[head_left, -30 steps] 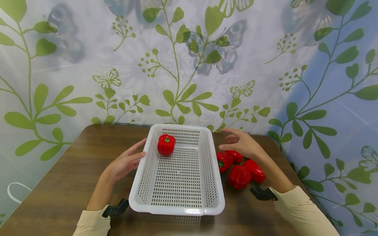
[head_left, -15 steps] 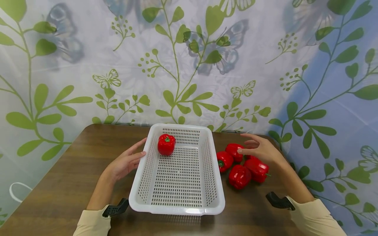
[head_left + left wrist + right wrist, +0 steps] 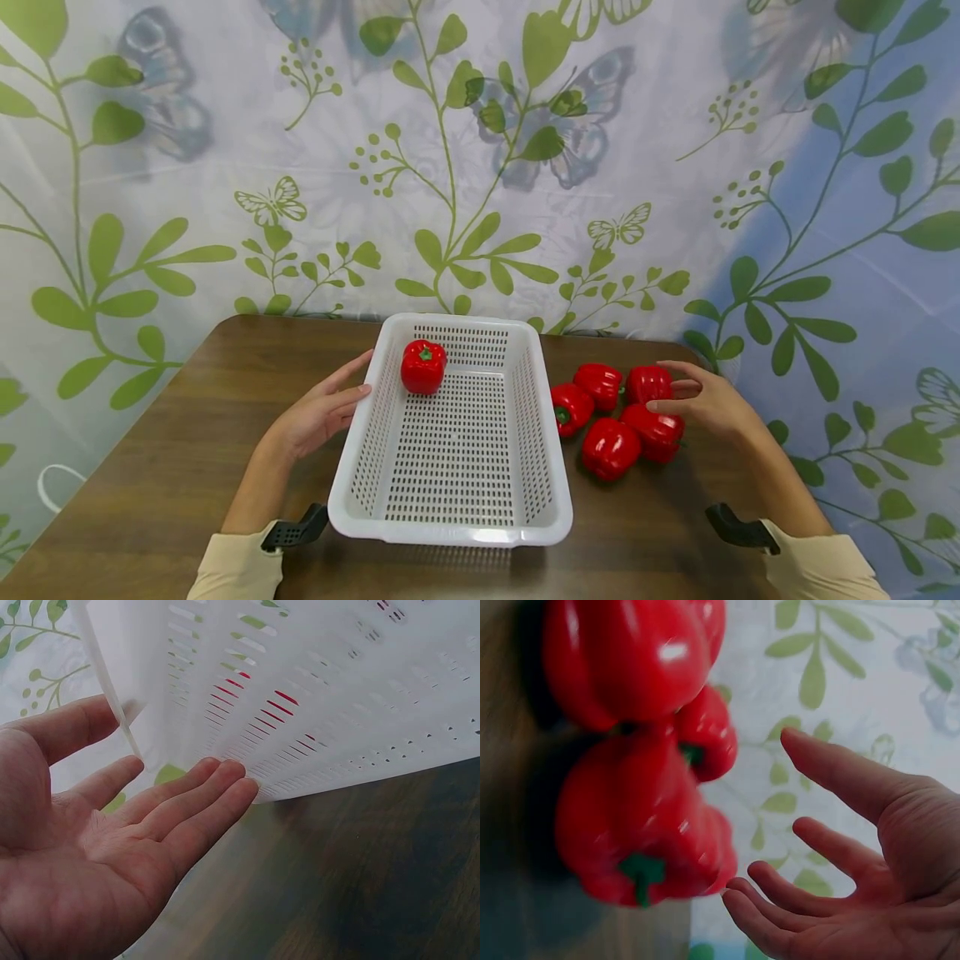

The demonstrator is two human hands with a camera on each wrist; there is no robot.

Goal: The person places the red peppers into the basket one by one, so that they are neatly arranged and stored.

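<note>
My left hand (image 3: 318,417) rests against the left side of a white plastic basket (image 3: 450,533); the left wrist view shows its fingers extended along the slotted wall (image 3: 300,705) and the thumb at the rim. Inside the basket, near its far left corner, sits a red bell pepper (image 3: 423,367) with a green stem. My right hand (image 3: 705,402), fingers loosely spread, hovers beside a red bell pepper (image 3: 649,385) at the back of a group right of the basket. It holds nothing. In the right wrist view the fingertips are close to a bell pepper (image 3: 637,825) with its stem showing.
Other red bell peppers lie close together, among them one (image 3: 611,450) in front and another (image 3: 572,408) against the basket's right side. The brown wooden table (image 3: 172,467) ends at a leaf-patterned curtain (image 3: 480,167). A white loop (image 3: 56,483) shows at the far left.
My right hand has moved right, away from the basket and across the bell peppers to their right side, uncovering those at the back. The left hand and basket have stayed put.
</note>
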